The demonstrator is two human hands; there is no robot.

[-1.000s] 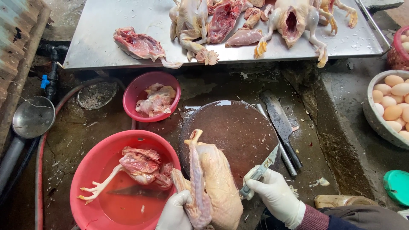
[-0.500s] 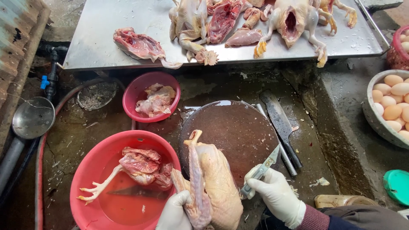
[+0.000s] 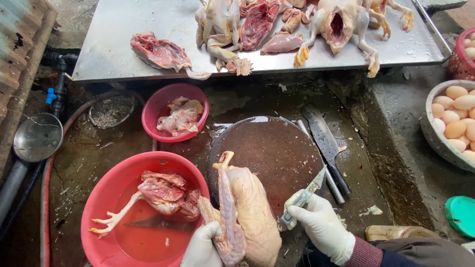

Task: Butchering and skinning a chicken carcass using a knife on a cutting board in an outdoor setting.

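- The left hand (image 3: 204, 246), in a white glove, is closed around the lower end of a plucked chicken (image 3: 245, 212), holding it with its neck end pointing up and away from the person.
- The chicken lies across the near edge of a round, dark chopping block (image 3: 269, 151), partly overhanging the rim of the big red basin (image 3: 106, 198).
- The right hand (image 3: 324, 228), also gloved, is wrapped around the handle of a small knife (image 3: 303, 199); the blade points up and to the right, just beside the chicken's flank, and whether it touches the skin cannot be told.
- The big red basin holds reddish water and a cut-open carcass (image 3: 158, 192) with a foot stretched to the left.
- A smaller red bowl (image 3: 166, 106) behind it holds pale offal.
- A cleaver (image 3: 324, 141) lies on the wet floor just right of the block, with a thin steel rod alongside it.
- A metal surface (image 3: 123, 54) runs across the top, carrying several gutted birds (image 3: 336, 24) and a split carcass (image 3: 161, 52) near its front edge.
- At far right, a bowl of eggs (image 3: 433, 136) stands well apart from the block, with a green lid (image 3: 461, 215) nearer the person.
- At far left, a metal ladle (image 3: 37, 137) rests near a red hose (image 3: 47, 198).
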